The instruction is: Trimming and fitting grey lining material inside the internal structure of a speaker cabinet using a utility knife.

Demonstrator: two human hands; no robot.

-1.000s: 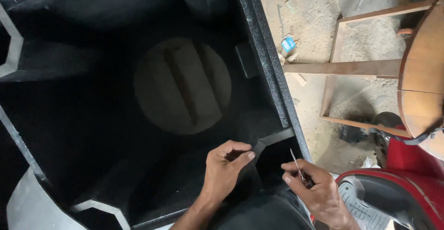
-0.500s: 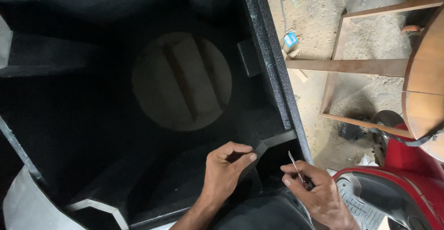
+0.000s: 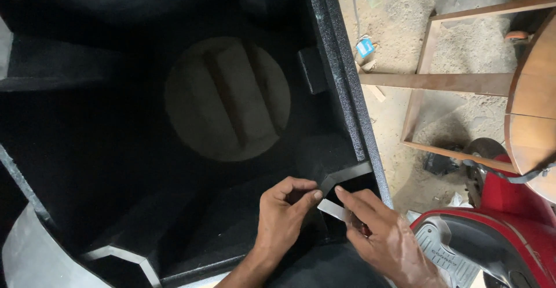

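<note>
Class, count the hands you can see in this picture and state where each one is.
2. The left hand is at the black box's lower inner corner; the right hand is beside it, pinching a thin metal strip. Others may lie outside the frame.

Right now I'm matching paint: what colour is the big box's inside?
Black, textured box; head view.

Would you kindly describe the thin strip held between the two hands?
Find the big black box, then its near right corner. There the left hand and right hand pinch a short flat strip, pale grey against black.
</note>
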